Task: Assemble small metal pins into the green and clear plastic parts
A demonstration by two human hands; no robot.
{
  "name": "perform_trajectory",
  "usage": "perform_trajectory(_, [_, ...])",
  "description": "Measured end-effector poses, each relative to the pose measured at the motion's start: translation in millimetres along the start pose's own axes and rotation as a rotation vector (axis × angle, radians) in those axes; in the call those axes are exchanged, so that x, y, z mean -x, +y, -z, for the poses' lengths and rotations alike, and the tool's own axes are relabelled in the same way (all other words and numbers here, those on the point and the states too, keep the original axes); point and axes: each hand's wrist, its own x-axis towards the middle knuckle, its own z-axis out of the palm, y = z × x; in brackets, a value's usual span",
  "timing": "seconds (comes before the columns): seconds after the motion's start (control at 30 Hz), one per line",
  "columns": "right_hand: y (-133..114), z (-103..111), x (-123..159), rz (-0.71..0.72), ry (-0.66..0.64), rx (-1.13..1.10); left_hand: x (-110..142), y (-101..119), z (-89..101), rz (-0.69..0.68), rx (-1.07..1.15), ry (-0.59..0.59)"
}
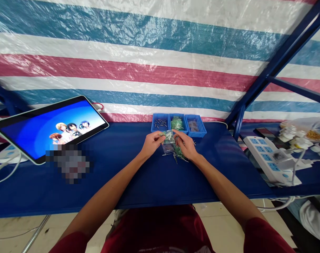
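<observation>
My left hand (151, 144) and my right hand (184, 144) meet at the middle of the blue table top (149, 186). Both pinch a small clear plastic bag (167, 142) with green parts inside. More green pieces (179, 151) lie under my right hand. Loose metal pins (175, 159) are scattered just below the hands. Three blue plastic bins stand beyond them, holding dark metal pins (160, 123), green parts (177, 123) and brownish small parts (193, 125).
A tablet (52, 128) showing a cartoon picture lies at the left, next to a pixelated blurred patch (69, 163). A white power strip (267, 158) with plugged-in adapters and cables lies at the right, near a plastic bag (306, 130). A striped tarpaulin (149, 70) and blue metal frame (275, 63) stand behind.
</observation>
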Motion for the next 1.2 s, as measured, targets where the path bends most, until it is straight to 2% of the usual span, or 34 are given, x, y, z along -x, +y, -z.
perform_trajectory(0.1, [-0.5, 1.1, -0.6, 0.028, 0.041, -0.008, -0.5, -0.3, -2.0, 0.041, 0.131, -0.052])
perform_trajectory(0.2, [-1.3, 2.1, -2.4, 0.058, 0.096, 0.022, 0.1, -3.2, -4.6, 0.050, 0.135, -0.095])
perform_trajectory(0.3, [-2.1, 3.0, -4.0, 0.039, 0.123, 0.047, 1.0, -4.1, -4.5, -0.003, -0.020, -0.071])
perform_trajectory(0.4, [-3.1, 2.4, -4.0, 0.022, 0.123, 0.054, 1.1, -2.3, -1.7, -0.138, -0.211, -0.020])
perform_trajectory(0.47, [-3.3, 1.0, -3.3, 0.022, 0.123, 0.066, 1.1, -1.6, -0.6, -0.214, -0.304, -0.026])
perform_trajectory(0.57, [-2.6, -1.3, -2.2, 0.003, 0.114, 0.092, 2.1, -1.9, -1.9, -0.251, -0.404, -0.050])
perform_trajectory(0.67, [-1.7, -1.8, -1.6, -0.010, 0.101, 0.088, 3.7, -1.7, -4.2, -0.263, -0.425, -0.001])
perform_trajectory(0.77, [-1.9, -1.1, -1.2, -0.003, 0.069, 0.027, 4.4, -0.4, -4.4, -0.235, -0.374, 0.069])
perform_trajectory(0.87, [-2.5, -0.5, -0.6, 0.030, 0.043, -0.023, 4.1, 0.7, -2.8, -0.150, -0.277, 0.094])
perform_trajectory(1.03, [-1.0, -1.2, -0.4, 0.089, 0.033, 0.045, 4.3, 3.9, -3.6, -0.034, -0.114, 0.060])
perform_trajectory(1.13, [0.4, -2.9, -0.3, 0.092, 0.058, 0.053, 5.7, 4.1, -6.2, -0.024, -0.124, 0.046])
perform_trajectory(1.2, [0.3, -3.6, -0.5, 0.097, 0.057, 0.060, 6.3, 2.6, -7.0, -0.053, -0.163, 0.097])
